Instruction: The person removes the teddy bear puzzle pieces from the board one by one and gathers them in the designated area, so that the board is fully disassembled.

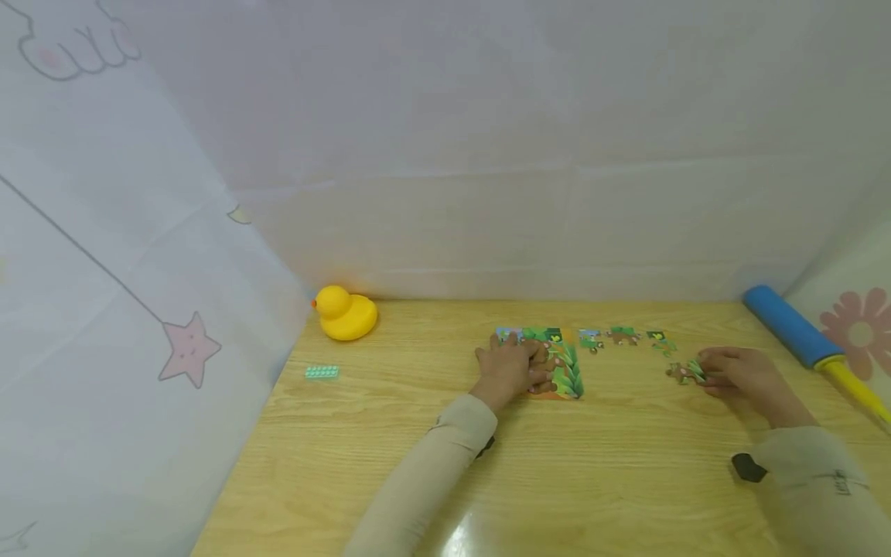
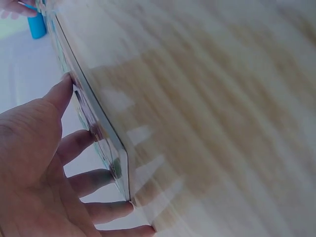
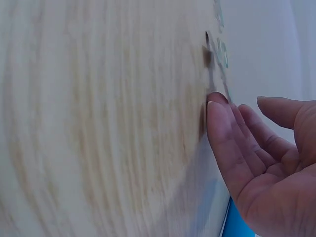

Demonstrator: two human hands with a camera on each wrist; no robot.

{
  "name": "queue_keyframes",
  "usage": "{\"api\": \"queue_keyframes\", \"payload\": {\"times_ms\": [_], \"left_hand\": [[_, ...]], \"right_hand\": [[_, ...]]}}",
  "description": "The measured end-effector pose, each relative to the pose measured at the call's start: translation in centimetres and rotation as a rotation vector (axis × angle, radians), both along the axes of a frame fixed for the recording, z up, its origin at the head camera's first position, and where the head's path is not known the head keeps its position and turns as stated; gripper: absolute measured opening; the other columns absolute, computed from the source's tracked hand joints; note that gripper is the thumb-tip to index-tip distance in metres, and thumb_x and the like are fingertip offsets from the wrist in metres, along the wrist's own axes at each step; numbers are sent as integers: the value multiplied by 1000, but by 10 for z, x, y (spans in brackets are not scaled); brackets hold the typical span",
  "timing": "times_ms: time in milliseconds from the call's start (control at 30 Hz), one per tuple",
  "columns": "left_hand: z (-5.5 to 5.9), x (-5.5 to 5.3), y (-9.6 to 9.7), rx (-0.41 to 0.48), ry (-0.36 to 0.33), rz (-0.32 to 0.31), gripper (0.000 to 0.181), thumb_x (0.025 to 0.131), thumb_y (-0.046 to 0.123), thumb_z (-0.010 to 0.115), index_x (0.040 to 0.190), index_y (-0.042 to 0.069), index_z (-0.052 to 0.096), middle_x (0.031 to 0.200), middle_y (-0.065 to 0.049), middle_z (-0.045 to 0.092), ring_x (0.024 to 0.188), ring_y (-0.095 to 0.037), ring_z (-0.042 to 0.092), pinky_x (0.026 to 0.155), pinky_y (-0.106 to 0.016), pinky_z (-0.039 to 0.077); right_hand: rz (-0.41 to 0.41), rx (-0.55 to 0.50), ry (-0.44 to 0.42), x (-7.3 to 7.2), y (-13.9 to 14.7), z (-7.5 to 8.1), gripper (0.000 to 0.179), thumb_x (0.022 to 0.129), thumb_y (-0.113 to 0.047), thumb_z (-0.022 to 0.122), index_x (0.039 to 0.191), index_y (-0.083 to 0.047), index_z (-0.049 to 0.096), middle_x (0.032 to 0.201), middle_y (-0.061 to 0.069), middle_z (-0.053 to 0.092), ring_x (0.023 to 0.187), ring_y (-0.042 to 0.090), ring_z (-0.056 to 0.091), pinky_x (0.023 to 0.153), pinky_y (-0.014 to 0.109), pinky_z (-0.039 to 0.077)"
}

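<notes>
My left hand (image 1: 511, 367) rests on a jigsaw puzzle board (image 1: 572, 371) with a green jungle picture, its fingers spread. The left wrist view shows the thumb and fingertips along the edge of the board (image 2: 106, 121), and that hand (image 2: 39, 163) covers part of the picture. Farther right, my right hand (image 1: 748, 379) has its fingers at a brown-and-green puzzle piece (image 1: 685, 372). In the right wrist view the fingers of that hand (image 3: 269, 163) touch the near end of the piece (image 3: 217, 66), low over the table, while the thumb stands apart.
More loose puzzle pieces (image 1: 623, 335) lie right of the board. A yellow rubber duck (image 1: 348, 316) and a small mint-green studded strip (image 1: 322, 372) are on the left of the wooden table (image 1: 390, 464). A blue foam tube with a yellow handle (image 1: 793, 326) lies along the right side.
</notes>
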State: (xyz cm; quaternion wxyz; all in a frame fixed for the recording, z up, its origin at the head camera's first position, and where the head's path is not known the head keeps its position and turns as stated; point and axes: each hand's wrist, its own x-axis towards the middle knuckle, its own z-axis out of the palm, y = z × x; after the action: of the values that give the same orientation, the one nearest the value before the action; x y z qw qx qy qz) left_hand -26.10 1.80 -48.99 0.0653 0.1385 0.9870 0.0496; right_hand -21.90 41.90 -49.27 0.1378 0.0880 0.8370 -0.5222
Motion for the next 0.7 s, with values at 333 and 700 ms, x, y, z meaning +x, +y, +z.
{"api": "queue_keyframes", "payload": {"times_ms": [333,700], "left_hand": [[2,2,1,-16,1,3,64,88,73,59,146,49,49,162,1,41,147,-37,37,103,-63,45],[0,1,-3,13,-16,1,63,89,71,59,146,47,48,164,3,38,148,-35,35,100,-58,45]], "right_hand": [[29,11,-32,4,7,8,70,110,-36,38,154,15,21,114,-2,70,90,5,74,84,34,63],[45,60,6,4,11,12,76,108,-44,42,153,15,23,129,15,65,92,3,72,83,34,63]]}}
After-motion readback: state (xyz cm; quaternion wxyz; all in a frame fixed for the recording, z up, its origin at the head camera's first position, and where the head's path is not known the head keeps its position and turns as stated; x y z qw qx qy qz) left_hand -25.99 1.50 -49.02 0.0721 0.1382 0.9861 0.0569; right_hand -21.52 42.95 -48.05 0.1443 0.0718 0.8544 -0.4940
